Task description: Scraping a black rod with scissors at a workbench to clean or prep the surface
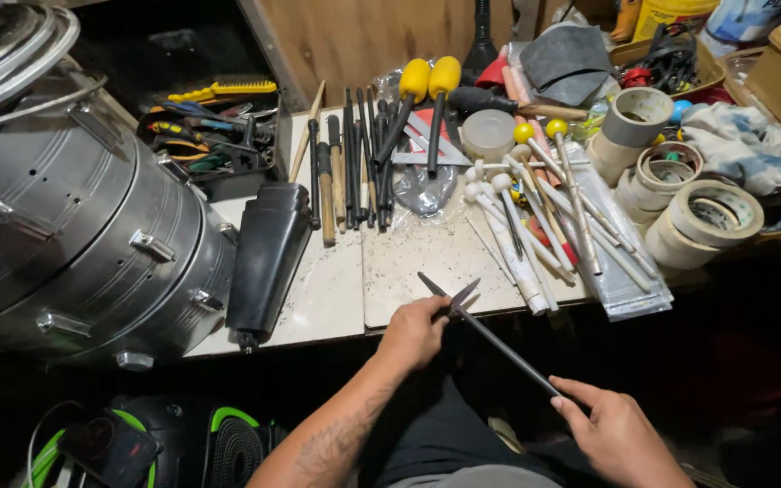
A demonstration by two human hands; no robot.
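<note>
My right hand [615, 432] grips the near end of a long dark stick [490, 336] that slants up and left over the table's front edge. My left hand [414, 331] holds a small dark blade-like tool [463, 295] against the stick near its far end. On the white tabletop [336, 289] beyond lie a row of dark sticks [354, 163], two yellow-headed mallets [427, 86] and several white-tipped sticks [535, 226].
A large metal drum [74, 226] lies on its side at the left, a black cowbell [268, 253] beside it. Rolls of tape [680, 190] sit at the right, a tool tray [210, 126] at the back left. A black-and-green device [174, 443] is below.
</note>
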